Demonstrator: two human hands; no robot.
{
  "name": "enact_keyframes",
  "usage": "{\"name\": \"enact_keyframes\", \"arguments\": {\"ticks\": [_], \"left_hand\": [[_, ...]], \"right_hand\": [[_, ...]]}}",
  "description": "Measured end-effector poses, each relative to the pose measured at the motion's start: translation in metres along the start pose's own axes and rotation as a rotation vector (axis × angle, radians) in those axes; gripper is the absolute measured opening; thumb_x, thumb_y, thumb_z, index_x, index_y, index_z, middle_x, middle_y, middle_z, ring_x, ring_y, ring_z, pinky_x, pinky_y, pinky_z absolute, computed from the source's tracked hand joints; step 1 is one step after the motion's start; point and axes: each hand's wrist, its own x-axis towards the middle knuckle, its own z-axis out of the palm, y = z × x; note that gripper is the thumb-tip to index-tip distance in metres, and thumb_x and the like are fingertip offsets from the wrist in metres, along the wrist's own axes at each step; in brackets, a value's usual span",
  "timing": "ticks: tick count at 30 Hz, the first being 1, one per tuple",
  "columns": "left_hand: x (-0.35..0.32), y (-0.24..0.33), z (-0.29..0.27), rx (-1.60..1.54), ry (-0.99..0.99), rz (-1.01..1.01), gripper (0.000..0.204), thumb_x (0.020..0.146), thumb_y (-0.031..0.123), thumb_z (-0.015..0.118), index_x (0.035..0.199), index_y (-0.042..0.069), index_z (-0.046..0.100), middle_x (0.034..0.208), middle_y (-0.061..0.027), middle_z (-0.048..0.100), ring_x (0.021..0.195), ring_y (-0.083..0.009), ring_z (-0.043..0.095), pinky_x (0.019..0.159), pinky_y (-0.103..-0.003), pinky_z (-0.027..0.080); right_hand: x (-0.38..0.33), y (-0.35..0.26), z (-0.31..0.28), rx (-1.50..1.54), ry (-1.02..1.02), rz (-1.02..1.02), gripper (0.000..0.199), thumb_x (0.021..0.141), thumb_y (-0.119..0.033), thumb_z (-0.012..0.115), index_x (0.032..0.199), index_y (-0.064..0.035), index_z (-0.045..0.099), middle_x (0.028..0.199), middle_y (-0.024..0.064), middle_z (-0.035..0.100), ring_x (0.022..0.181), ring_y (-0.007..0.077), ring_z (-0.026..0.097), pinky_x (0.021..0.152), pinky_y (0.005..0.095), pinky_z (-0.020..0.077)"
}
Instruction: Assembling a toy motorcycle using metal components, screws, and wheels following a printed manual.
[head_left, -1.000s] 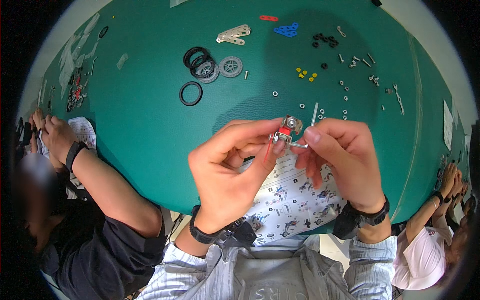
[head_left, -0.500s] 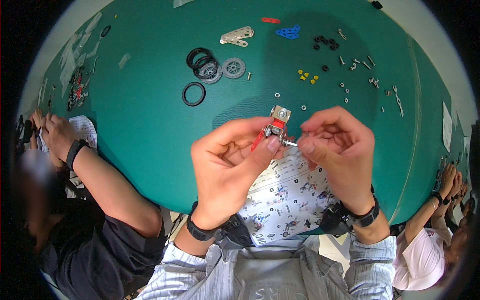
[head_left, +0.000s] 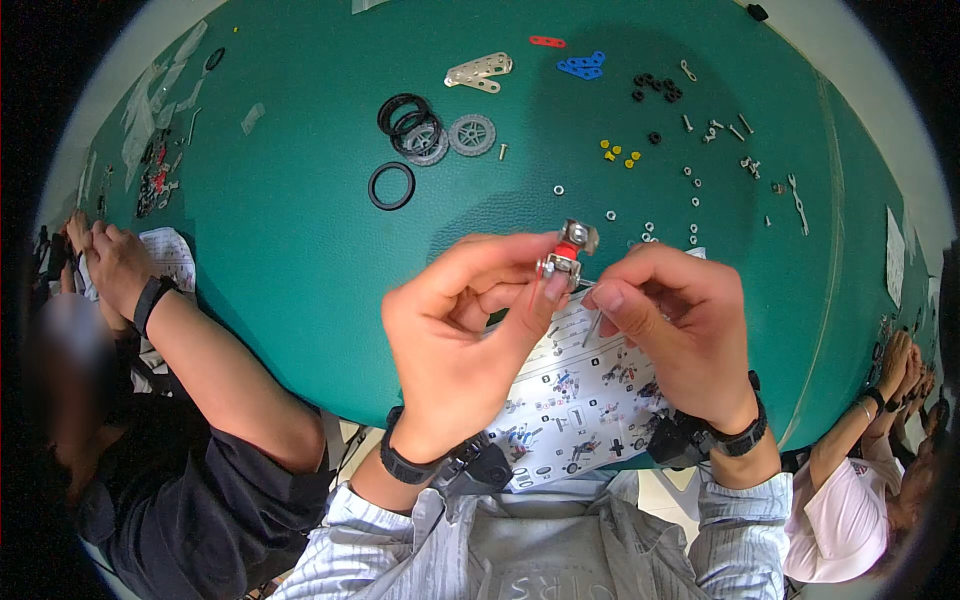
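Note:
My left hand (head_left: 455,320) is closed on a small red and silver metal model assembly (head_left: 568,250), pinched between thumb and fingers above the instruction sheet. Bolt heads and bent brackets show on it; its lower part is hidden by my thumb. Close beside it, my right hand (head_left: 680,325) pinches a thin L-shaped hex key (head_left: 592,328). The key's short end points toward the assembly; whether it sits in a bolt head I cannot tell. Under both hands lies a printed instruction sheet (head_left: 540,425).
On the green table (head_left: 310,270) are grey wheels (head_left: 472,135), black tyres (head_left: 391,186), silver perforated plates (head_left: 480,72), blue plates (head_left: 583,66), yellow pieces (head_left: 611,155), loose nuts (head_left: 611,216) and a small wrench (head_left: 798,205). A co-worker's arm (head_left: 220,350) reaches in at left; others sit at right.
The assembly has turned in my left hand, showing another side. My right hand's grip has shifted, and the hex key's long arm now points down. More nuts show beyond my right hand.

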Motion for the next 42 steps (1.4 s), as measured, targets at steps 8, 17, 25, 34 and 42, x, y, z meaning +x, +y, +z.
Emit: {"name": "enact_keyframes", "arguments": {"ticks": [8,17,25,34,42], "left_hand": [[0.001,-0.001,-0.002,0.135,-0.038,0.153,0.032,0.081,-0.017,0.065,0.111,-0.007,0.068,0.109,-0.017,0.065,0.097,-0.02,0.068,0.083,-0.028,0.058],[0.0,-0.003,0.002,0.121,-0.017,0.091,0.031,0.082,-0.015,0.066,0.113,-0.009,0.066,0.109,-0.0192,0.068,0.097,-0.0198,0.069,0.085,-0.027,0.057],[0.002,-0.004,0.002,-0.039,0.002,-0.069,0.029,0.086,-0.012,0.066,0.115,-0.01,0.063,0.106,-0.0171,0.071,0.095,-0.0184,0.07,0.085,-0.029,0.057],[0.003,-0.004,0.003,-0.077,-0.008,-0.096,0.029,0.087,-0.011,0.064,0.116,-0.008,0.061,0.102,-0.0172,0.071,0.089,-0.0199,0.07,0.081,-0.031,0.058],[0.001,0.003,0.003,-0.042,-0.07,-0.084,0.028,0.086,-0.009,0.069,0.114,-0.01,0.065,0.108,-0.016,0.07,0.095,-0.0157,0.069,0.084,-0.027,0.057]], "right_hand": [[0.001,-0.011,-0.003,0.295,-0.101,0.34,0.02,0.099,-0.018,0.062,0.091,0.0005,0.066,0.067,0.0029,0.063,0.057,0.005,0.056,0.049,0.0192,0.0428],[0.004,-0.005,-0.006,0.413,-0.084,0.364,0.029,0.099,-0.024,0.061,0.091,0.0031,0.069,0.066,0.0069,0.065,0.049,0.0095,0.058,0.044,0.0212,0.046],[0.006,-0.008,-0.009,0.455,-0.116,0.341,0.021,0.097,-0.014,0.059,0.096,0.0048,0.069,0.077,0.0082,0.068,0.06,0.01,0.063,0.051,0.0223,0.0504],[0.006,-0.004,-0.005,-0.4,-0.012,-0.271,0.01,0.083,-0.005,0.067,0.092,-0.0009,0.065,0.075,0.0072,0.062,0.061,0.0165,0.061,0.053,0.0291,0.0476],[0.004,-0.01,-0.01,-0.676,-0.051,-0.428,0.013,0.087,-0.013,0.07,0.08,-0.0039,0.064,0.064,0.0075,0.055,0.053,0.0215,0.055,0.048,0.0326,0.0425]]}}
